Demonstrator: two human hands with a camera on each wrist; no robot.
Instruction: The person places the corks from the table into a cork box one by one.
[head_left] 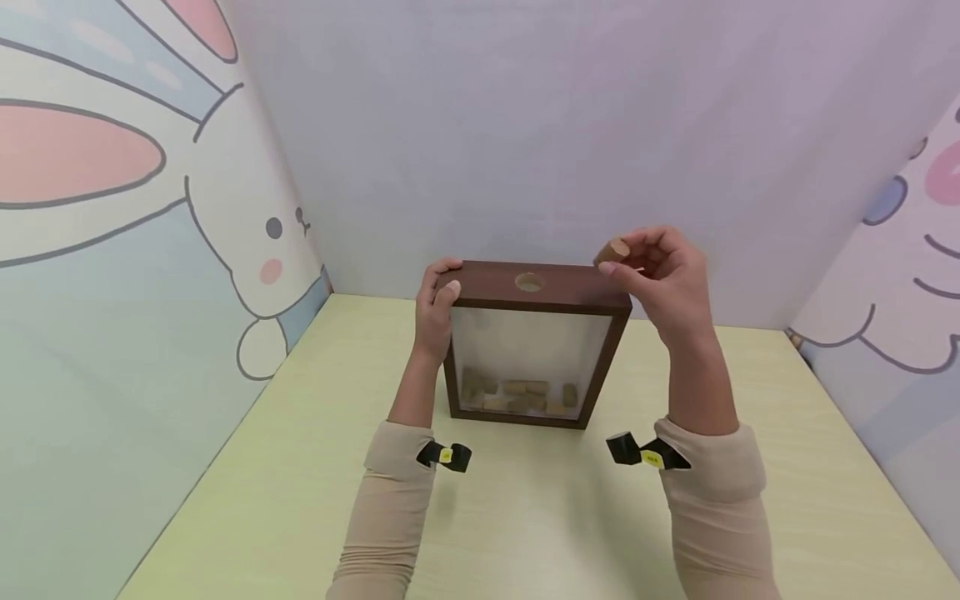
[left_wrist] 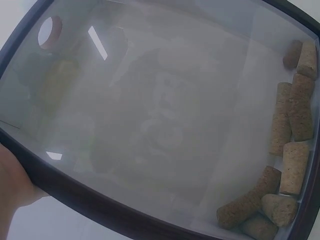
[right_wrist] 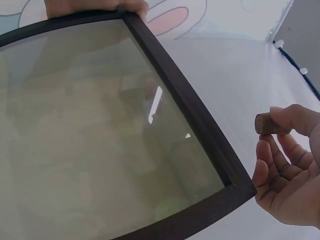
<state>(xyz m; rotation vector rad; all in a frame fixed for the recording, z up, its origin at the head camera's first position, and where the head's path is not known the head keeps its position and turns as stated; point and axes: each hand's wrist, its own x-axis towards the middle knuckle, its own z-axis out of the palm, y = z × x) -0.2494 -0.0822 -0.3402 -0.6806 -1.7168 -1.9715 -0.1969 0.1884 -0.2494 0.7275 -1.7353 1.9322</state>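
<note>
A dark brown wooden frame box (head_left: 480, 287) with a clear front stands upright on the table. Its top has a round hole (head_left: 529, 282). At the top left corner my left hand (head_left: 435, 312) grips the box, fingers over the top edge. Between thumb and fingertips my right hand (head_left: 670, 287) pinches a cork (right_wrist: 265, 124), held near the top right corner, to the right of the hole. Several corks (left_wrist: 294, 167) lie along the bottom inside the box, seen through the pane in the left wrist view.
The pale yellow tabletop (head_left: 525, 517) spreads around the box. Behind it hangs a plain light curtain (head_left: 525, 125). Side panels with cartoon rabbits (head_left: 247, 225) border the table left and right. Each wrist carries a small black camera (head_left: 622, 448) on a strap.
</note>
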